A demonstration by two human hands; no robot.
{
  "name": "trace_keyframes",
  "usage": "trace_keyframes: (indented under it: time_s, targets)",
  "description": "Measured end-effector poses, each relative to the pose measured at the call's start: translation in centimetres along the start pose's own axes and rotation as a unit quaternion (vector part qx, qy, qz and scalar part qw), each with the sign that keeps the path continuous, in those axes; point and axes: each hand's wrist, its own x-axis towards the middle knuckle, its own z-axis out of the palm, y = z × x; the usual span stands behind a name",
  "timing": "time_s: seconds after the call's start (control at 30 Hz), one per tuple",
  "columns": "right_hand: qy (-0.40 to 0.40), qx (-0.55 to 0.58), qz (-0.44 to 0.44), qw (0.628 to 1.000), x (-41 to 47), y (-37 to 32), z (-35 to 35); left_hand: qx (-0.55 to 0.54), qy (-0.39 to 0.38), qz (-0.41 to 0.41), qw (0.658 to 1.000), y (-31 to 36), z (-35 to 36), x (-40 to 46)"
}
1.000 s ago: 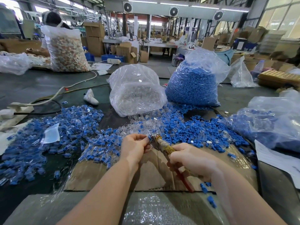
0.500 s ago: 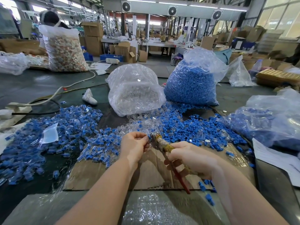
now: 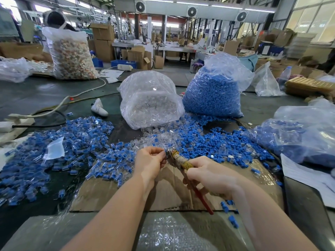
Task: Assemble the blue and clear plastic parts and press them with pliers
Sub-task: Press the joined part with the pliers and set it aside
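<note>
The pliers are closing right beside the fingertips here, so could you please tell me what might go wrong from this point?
1. The left hand pinches a small part at the nose of the pliers, so the fingers could get nipped.
2. That part is mostly hidden; if it sits crooked, pressing may crack it.
3. The right hand grips only the upper, taped part of the handles; the grip might slip under force.

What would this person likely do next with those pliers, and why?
Probably squeeze the pliers with the right hand. Their tip sits at the left hand, whose fingers pinch something small there; the part itself is too hidden to make out. Then it would likely join the pile on the left.
</note>
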Motion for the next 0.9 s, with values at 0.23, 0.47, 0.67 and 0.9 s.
trace_keyframes:
  time_s: [0.23, 0.47, 0.67, 0.9]
  targets:
    - [0.030, -0.036, -0.013, 0.999, 0.1, 0.4, 0.6, -0.033, 0.017, -0.003, 0.999, -0.8, 0.5, 0.1]
    - [0.048, 0.048, -0.022, 0.997, 0.0, 0.5, 0.3, -0.066, 0.032, -0.030, 0.997, -0.8, 0.6, 0.1]
    - [0.022, 0.085, 0.002, 0.996, -0.2, 0.5, -0.2, -0.048, 0.024, -0.008, 0.999, -0.3, 0.2, 0.0]
    - [0.004, 0.011, 0.009, 1.000, -0.3, 0.5, -1.2, -0.048, 0.014, -0.022, 0.998, -0.1, 0.1, 0.1]
